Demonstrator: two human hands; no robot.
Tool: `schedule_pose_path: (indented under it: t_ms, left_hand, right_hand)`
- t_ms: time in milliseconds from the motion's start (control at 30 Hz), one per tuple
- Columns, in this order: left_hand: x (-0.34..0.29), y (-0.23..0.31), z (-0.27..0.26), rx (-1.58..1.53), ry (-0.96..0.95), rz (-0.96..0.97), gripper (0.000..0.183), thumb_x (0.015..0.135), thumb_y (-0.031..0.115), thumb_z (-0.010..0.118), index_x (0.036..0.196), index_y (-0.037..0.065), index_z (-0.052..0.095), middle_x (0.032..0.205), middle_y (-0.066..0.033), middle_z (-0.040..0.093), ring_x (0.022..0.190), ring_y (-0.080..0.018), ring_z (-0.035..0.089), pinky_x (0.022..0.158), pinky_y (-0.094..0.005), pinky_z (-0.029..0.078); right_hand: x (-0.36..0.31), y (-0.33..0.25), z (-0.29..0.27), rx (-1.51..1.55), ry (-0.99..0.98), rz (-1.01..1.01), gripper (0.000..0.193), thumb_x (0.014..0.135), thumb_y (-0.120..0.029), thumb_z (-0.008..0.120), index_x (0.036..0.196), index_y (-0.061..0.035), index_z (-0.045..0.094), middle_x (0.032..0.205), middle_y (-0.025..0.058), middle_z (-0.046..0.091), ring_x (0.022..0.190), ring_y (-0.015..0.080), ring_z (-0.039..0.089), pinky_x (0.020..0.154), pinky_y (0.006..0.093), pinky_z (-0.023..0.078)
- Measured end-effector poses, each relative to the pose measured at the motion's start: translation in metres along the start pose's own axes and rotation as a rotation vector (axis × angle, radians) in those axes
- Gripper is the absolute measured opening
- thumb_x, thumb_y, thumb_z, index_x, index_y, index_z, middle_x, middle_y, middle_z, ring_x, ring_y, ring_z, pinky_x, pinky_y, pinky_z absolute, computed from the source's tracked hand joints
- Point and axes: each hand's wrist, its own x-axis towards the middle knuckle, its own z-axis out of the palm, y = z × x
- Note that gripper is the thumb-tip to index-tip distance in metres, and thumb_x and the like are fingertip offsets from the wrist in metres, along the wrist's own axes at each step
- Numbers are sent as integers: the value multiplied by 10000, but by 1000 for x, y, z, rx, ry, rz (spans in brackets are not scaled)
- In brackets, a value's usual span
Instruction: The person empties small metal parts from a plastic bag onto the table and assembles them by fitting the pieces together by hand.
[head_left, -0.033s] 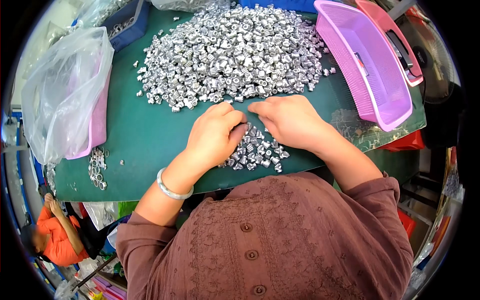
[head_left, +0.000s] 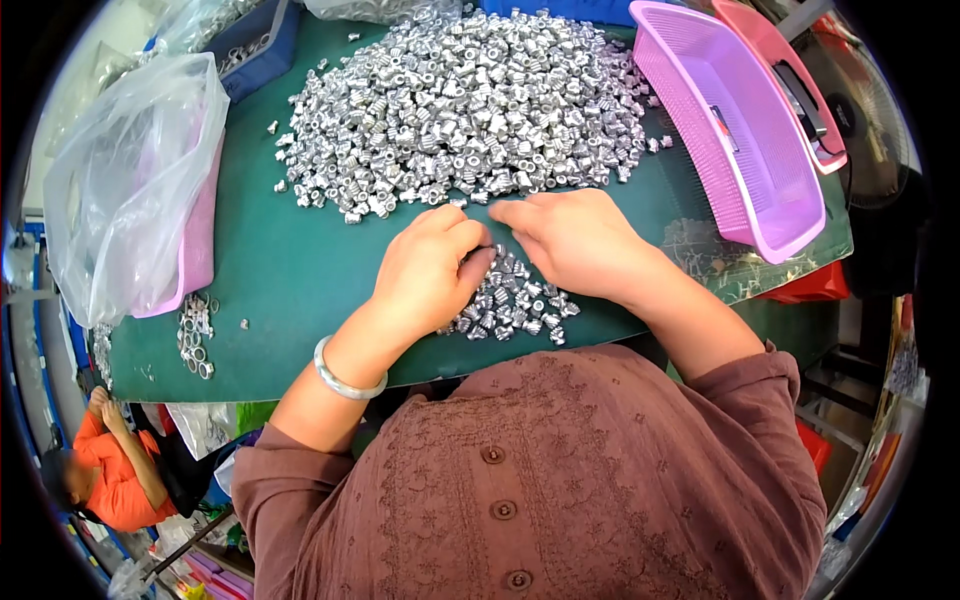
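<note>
A large heap of small silver metal fittings [head_left: 470, 105], ribbed and with round holes, covers the far middle of the green table [head_left: 290, 290]. Nearer me lies a smaller pile of the same fittings [head_left: 515, 300], between my two hands. My left hand [head_left: 430, 258] rests at the left of this pile, fingers curled in toward the thumb; whatever they hold is hidden. A pale bangle circles that wrist. Opposite it, my right hand [head_left: 575, 238] points leftward with its index finger stretched out and the thumb lower down, nothing visible at the fingertip, just short of the heap's near edge.
On the right stands a purple plastic basket [head_left: 700, 170] beside a pink one [head_left: 832, 150]. At the left, a clear plastic bag [head_left: 130, 180] drapes over a pink basket. Rings and small parts [head_left: 196, 340] lie nearby. A blue bin [head_left: 260, 50] sits behind. Someone in orange [head_left: 120, 480] is at lower left.
My right hand's fingertips have shifted very slightly to the left. My left hand and both piles look the same.
</note>
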Motion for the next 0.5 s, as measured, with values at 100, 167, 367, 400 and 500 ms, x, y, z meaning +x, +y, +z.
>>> schedule_pose_path:
  t_ms: [100, 167, 367, 400, 500]
  left_hand:
    - [-3, -1, 2, -1, 21, -40, 102, 784, 78, 714, 857, 37, 654, 777, -87, 568, 699, -278, 581, 609, -361, 463]
    - [-3, 2, 2, -35, 7, -105, 98, 795, 99, 704, 854, 46, 647, 788, -88, 568, 739, -291, 584, 637, -387, 468]
    - [-8, -2, 4, -64, 67, -133, 108, 800, 82, 703, 891, 47, 657, 795, -86, 585, 698, -260, 588, 615, -368, 470]
    - [-9, -5, 4, -72, 125, -113, 129, 796, 47, 711, 917, 39, 666, 790, -82, 589, 637, -219, 585, 577, -325, 467]
    - [-7, -8, 0, 31, 193, -144, 217, 805, 41, 700, 1018, 57, 664, 783, -79, 595, 634, -217, 586, 577, -327, 470]
  right_hand:
    - [16, -11, 1, -59, -74, 58, 278, 835, -102, 564, 1109, -78, 606, 803, 106, 677, 754, 314, 663, 634, 432, 505]
    - [19, -12, 1, -88, -117, 92, 262, 806, -80, 564, 1067, -79, 583, 775, 103, 674, 737, 321, 664, 630, 442, 505]
    - [5, 1, 1, 37, -76, -52, 156, 819, -104, 560, 960, -82, 624, 756, 122, 667, 727, 342, 658, 608, 457, 501]
    - [4, 2, 0, 44, -36, -63, 197, 844, -116, 563, 1024, -85, 639, 796, 130, 675, 742, 345, 659, 641, 444, 509]
    - [6, 0, -3, 50, -8, -12, 238, 874, -133, 568, 1093, -86, 650, 837, 144, 684, 763, 351, 660, 679, 431, 518]
